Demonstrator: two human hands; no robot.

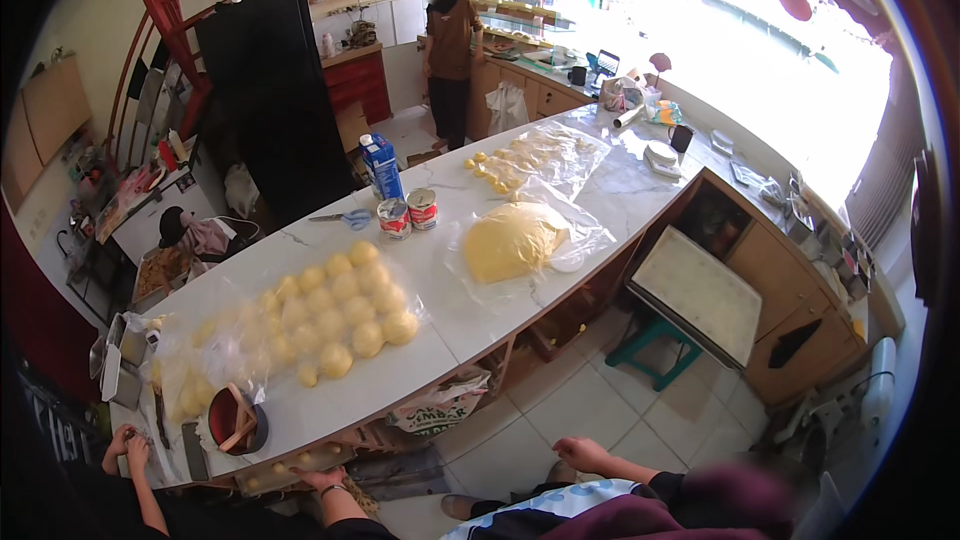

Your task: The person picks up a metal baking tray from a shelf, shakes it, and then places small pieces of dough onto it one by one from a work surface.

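Note:
Near the bottom edge, my right hand [322,481], with a bracelet at the wrist, is held out below the table's near edge. Its fingers look stretched out, and nothing shows in them. Beside it, under the tabletop, is a tray [258,481] with pale dough balls. I cannot make out a left hand of mine. At the far left, another person's hands [130,444] are close together by the table end. On the table, plastic film partly covers rows of yellow dough balls [340,308]. Farther right, a large yellow dough mound [508,240] rests on a plastic sheet.
A co-worker's hand [583,454] reaches in at lower right. Two cans [422,208], a blue carton [381,168] and scissors [352,219] stand or lie along the far edge. A pan [246,427] is near left. A tray [697,292] rests on a green stool [655,348].

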